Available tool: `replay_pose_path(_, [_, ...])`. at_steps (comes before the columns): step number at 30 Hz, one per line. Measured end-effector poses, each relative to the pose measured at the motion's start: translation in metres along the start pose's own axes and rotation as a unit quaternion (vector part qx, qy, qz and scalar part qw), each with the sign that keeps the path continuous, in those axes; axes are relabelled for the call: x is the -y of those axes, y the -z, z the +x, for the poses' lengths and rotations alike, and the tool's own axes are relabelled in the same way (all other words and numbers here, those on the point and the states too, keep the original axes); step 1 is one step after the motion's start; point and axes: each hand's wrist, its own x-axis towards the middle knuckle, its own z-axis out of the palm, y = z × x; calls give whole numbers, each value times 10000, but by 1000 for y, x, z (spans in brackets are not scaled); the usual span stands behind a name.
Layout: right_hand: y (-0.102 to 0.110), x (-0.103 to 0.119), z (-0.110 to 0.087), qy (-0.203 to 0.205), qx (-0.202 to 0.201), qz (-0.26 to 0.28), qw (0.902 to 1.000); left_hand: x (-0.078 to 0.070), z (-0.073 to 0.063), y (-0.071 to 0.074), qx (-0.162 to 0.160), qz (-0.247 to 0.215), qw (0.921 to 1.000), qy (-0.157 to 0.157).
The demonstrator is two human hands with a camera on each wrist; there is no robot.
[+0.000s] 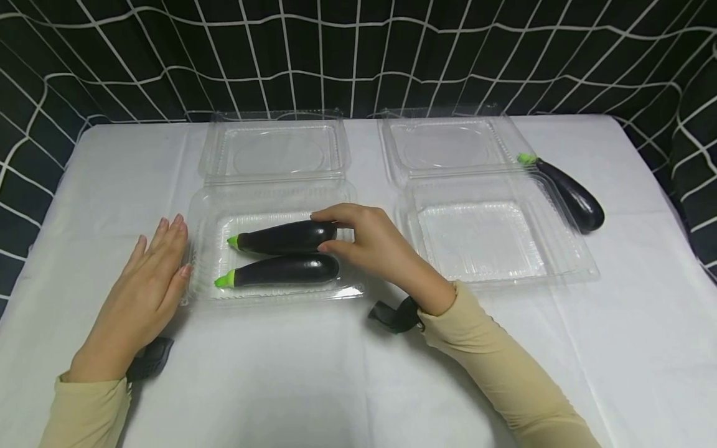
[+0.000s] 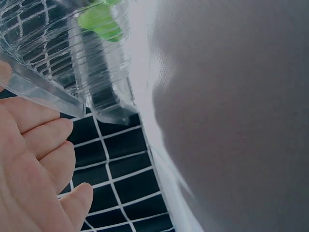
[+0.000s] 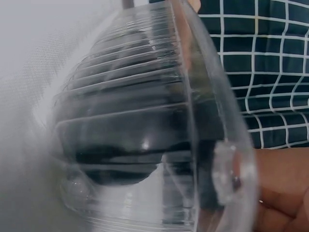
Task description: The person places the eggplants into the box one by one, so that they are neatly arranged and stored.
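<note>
Two dark eggplants lie side by side in the left clear plastic clamshell box (image 1: 204,261), their green stems pointing left. My right hand (image 1: 375,242) pinches the blunt end of the far eggplant (image 1: 280,239) between fingers and thumb. The near eggplant (image 1: 285,270) rests just in front of it. With fingers straight, my left hand (image 1: 148,286) lies against the box's left edge. In the right wrist view, the dark eggplant body (image 3: 130,130) shows through the ribbed box wall. A green stem (image 2: 101,21) shows through the plastic in the left wrist view.
A second clamshell box (image 1: 476,239) stands with its lid raised, to the right. A third eggplant (image 1: 571,193) lies on the white tablecloth (image 1: 291,373) along that box's right side. Behind the table hangs dark cloth with a white grid (image 1: 336,56).
</note>
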Motion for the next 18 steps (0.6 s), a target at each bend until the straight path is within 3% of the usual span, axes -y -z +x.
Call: replay_pose_path(18, [-8, 1, 6, -156, 22, -255, 9996, 1, 0, 0, 40, -14, 10000, 27])
